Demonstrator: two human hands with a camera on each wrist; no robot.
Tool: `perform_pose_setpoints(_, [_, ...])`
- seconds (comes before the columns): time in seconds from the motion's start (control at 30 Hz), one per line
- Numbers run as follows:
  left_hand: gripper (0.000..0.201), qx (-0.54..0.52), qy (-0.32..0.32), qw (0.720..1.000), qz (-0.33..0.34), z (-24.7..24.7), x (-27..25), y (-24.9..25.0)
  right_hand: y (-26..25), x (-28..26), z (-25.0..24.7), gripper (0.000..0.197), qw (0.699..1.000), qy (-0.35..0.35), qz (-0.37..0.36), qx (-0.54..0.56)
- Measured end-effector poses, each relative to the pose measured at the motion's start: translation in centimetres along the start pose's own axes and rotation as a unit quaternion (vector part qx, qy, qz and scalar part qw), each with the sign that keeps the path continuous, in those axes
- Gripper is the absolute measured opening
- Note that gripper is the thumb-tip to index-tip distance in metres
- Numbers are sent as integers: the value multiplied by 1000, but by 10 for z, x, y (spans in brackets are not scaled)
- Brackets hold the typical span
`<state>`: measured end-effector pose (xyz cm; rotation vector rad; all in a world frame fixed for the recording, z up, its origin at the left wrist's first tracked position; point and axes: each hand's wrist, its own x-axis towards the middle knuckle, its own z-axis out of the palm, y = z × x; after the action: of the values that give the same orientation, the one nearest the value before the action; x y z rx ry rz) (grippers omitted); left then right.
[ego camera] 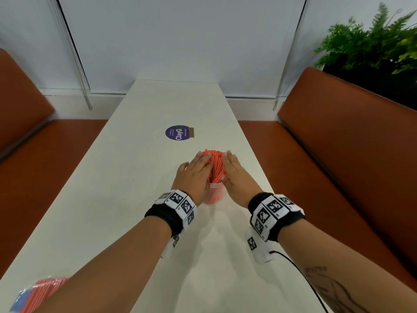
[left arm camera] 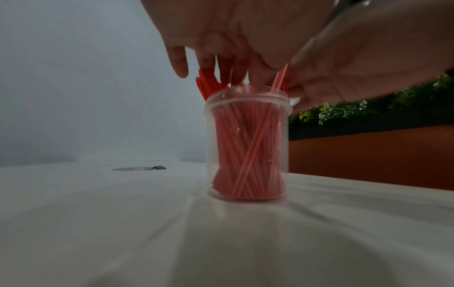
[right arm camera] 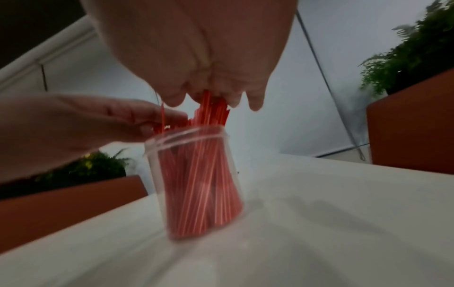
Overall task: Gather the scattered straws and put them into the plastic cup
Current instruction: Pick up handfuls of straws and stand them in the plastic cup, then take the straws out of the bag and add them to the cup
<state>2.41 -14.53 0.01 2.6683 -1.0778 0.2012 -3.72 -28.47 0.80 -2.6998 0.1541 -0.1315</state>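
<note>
A clear plastic cup (ego camera: 214,196) (left arm camera: 247,108) (right arm camera: 152,161) stands upright on the white table (ego camera: 135,199), packed with red straws (ego camera: 217,164) (left arm camera: 245,155) (right arm camera: 201,184) whose tops stick out above its rim. My left hand (ego camera: 195,171) (left arm camera: 221,38) presses the left side of the bundle with straight fingers. My right hand (ego camera: 234,173) (right arm camera: 196,48) presses the right side, also with straight fingers, thumb near the rim. The hands hide much of the straw tops. In the right wrist view the cup looks tilted and blurred.
A plastic packet of red straws (ego camera: 38,292) lies at the table's near left corner. A round purple sticker (ego camera: 178,132) sits farther up the table. Orange benches (ego camera: 338,154) flank both long table edges; a fern (ego camera: 372,41) stands at the back right.
</note>
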Motion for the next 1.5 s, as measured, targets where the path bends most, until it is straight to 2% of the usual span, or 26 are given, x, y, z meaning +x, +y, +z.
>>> perform_pose_setpoints(0.07, [56, -3, -8, 1000, -10, -3, 0, 3, -1, 1, 6, 59, 999, 9, 10, -34])
perform_pose_setpoints(0.13, [62, -28, -6, 999, -22, -8, -2, 5, -6, 2, 8, 59, 998, 53, 8, -24])
perform_pose_setpoints(0.27, [70, -76, 52, 993, -73, -14, -13, 1, -15, -6, 2, 52, 972, 228, 7, 57])
perform_pose_setpoints(0.3, [69, -84, 58, 991, -91, -14, -16, -1, -17, -9, 1, 50, 970, 232, 4, 71])
perform_pose_setpoints(0.43, [62, -99, 41, 985, -139, -17, -32, -12, -25, -11, 4, 35, 982, 133, 21, 132])
perform_pose_setpoints(0.57, [55, -126, 19, 977, -171, -25, -52, -24, -38, 8, -2, 21, 976, 147, 33, 156])
perform_pose_setpoints(0.63, [53, -130, 11, 975, -181, -31, -63, -31, -48, 20, -12, 20, 984, 138, 3, 112])
perform_pose_setpoints(0.7, [50, -127, 4, 974, -185, -37, -73, -39, -56, 31, -19, 22, 997, 78, -24, 17])
perform_pose_setpoints(0.8, [47, -130, -19, 971, -198, -43, -86, -52, -57, 40, -17, 23, 999, -1, 0, -48])
perform_pose_setpoints(0.87, [46, -133, -30, 969, -207, -44, -94, -60, -55, 41, -12, 27, 999, 24, 26, -27])
perform_pose_setpoints(0.97, [42, -129, -47, 967, -215, -45, -105, -67, -54, 32, -10, 54, 994, 86, 56, 40])
perform_pose_setpoints(1.03, [39, -119, -64, 965, -225, -49, -113, -68, -60, 20, -12, 60, 991, 121, 40, 44])
perform_pose_setpoints(1.1, [37, -118, -80, 960, -243, -57, -121, -70, -70, 6, -13, 54, 990, 139, -6, 16])
perform_pose_setpoints(1.2, [36, -113, -89, 945, -292, -76, -142, -80, -98, -15, -1, 39, 993, 76, -84, 15])
perform_pose_setpoints(1.3, [39, -80, -93, 926, -356, -100, -177, -99, -140, -32, 27, 28, 988, -81, -121, 58])
perform_pose_setpoints(1.4, [45, -63, -110, 891, -435, -116, -218, -115, -186, -47, 64, 31, 962, -213, -112, 126])
perform_pose_setpoints(1.5, [51, -56, -135, 859, -491, -121, -253, -122, -224, -60, 99, 44, 943, -280, -98, 152])
